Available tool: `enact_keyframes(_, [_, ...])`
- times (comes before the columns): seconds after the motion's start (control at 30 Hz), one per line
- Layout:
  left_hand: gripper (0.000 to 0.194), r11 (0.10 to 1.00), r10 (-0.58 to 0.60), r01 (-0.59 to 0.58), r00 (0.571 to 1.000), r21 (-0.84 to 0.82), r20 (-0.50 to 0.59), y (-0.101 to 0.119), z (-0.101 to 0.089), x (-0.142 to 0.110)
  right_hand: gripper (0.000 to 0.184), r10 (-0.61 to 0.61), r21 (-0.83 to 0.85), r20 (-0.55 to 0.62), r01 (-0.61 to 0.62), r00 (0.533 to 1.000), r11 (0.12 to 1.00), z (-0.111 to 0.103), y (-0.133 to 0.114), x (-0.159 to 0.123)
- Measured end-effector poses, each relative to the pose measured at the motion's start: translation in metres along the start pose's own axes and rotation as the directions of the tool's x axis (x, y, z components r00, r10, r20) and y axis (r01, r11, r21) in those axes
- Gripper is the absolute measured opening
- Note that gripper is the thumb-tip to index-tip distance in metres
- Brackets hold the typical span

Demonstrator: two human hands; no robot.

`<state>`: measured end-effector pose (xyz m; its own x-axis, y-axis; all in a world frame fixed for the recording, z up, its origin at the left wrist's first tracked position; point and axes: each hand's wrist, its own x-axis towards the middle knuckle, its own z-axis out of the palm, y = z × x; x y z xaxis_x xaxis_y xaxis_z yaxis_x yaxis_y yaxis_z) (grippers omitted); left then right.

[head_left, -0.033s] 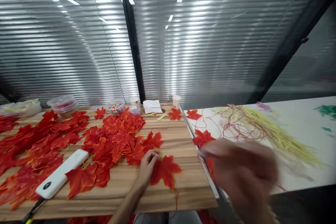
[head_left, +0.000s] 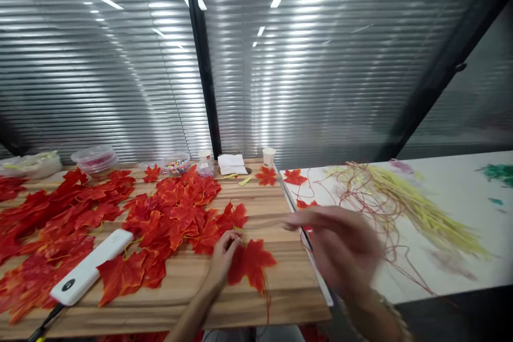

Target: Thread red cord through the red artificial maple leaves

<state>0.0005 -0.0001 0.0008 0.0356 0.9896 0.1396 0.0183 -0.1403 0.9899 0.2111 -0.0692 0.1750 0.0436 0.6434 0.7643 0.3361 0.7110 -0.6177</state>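
Pinching a red leaf (head_left: 251,263) at its stem, the left hand (head_left: 224,254) rests on the table (head_left: 276,299); the blurred right hand (head_left: 340,248) hovers just right of the leaf, fingers apart.

Left hand (head_left: 224,256) pinching red maple leaf (head_left: 252,263) on wooden table (head_left: 280,299), right hand (head_left: 340,251) blurred — fingers spread

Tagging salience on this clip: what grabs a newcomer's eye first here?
The spread of red fabric maple leaves covering the left and middle of the wooden table stands out first. Near the front edge, the left hand pinches one red maple leaf at its stem, while the blurred right hand hangs over the seam to the white table, which carries a tangle of yellow and red stems.
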Motion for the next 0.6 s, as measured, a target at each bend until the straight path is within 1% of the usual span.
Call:
enact_keyframes(0.03, [0.021,1.000,-0.006,0.006,1.000,-0.015,-0.003,0.002,0.001,-0.001,0.020,0.034,0.020,0.040,-0.035,0.999,0.999,0.018,0.011,0.006])
enact_keyframes(0.1, [0.022,0.999,-0.026,0.025,0.999,-0.040,-0.032,0.007,0.002,-0.004,0.020,0.124,0.054,0.166,-0.135,0.978,0.989,0.050,0.037,0.010])
enact_keyframes(0.17, [0.023,0.998,-0.036,0.031,0.996,-0.059,-0.084,0.013,0.004,-0.009,0.022,0.203,0.034,0.311,-0.225,0.928,0.974,0.075,0.063,0.002])
enact_keyframes(0.23, [0.023,0.997,-0.024,0.015,0.993,-0.080,-0.118,0.017,0.006,-0.013,0.027,0.266,0.031,0.382,-0.301,0.885,0.953,0.092,0.085,-0.010])
enact_keyframes(0.33, [0.025,0.996,0.009,-0.015,0.997,-0.083,-0.076,0.021,0.009,-0.012,0.032,0.322,0.031,0.445,-0.374,0.836,0.927,0.108,0.109,-0.025])
enact_keyframes(0.4, [0.025,0.999,0.017,-0.018,0.999,-0.027,-0.030,0.022,0.010,-0.004,0.033,0.333,0.056,0.498,-0.413,0.801,0.909,0.115,0.118,-0.030])
enact_keyframes(0.47, [0.025,0.999,0.020,-0.019,1.000,0.034,-0.009,0.024,0.012,0.008,0.035,0.345,0.116,0.520,-0.465,0.781,0.878,0.121,0.124,-0.033])
enact_keyframes(0.53, [0.026,0.999,0.012,-0.013,1.000,0.040,0.026,0.024,0.016,0.022,0.039,0.390,0.191,0.488,-0.531,0.781,0.826,0.125,0.131,-0.035])
enact_keyframes(0.6, [0.029,0.999,-0.014,0.017,0.995,-0.033,0.104,0.021,0.021,0.034,0.039,0.450,0.253,0.444,-0.590,0.775,0.767,0.128,0.140,-0.038])
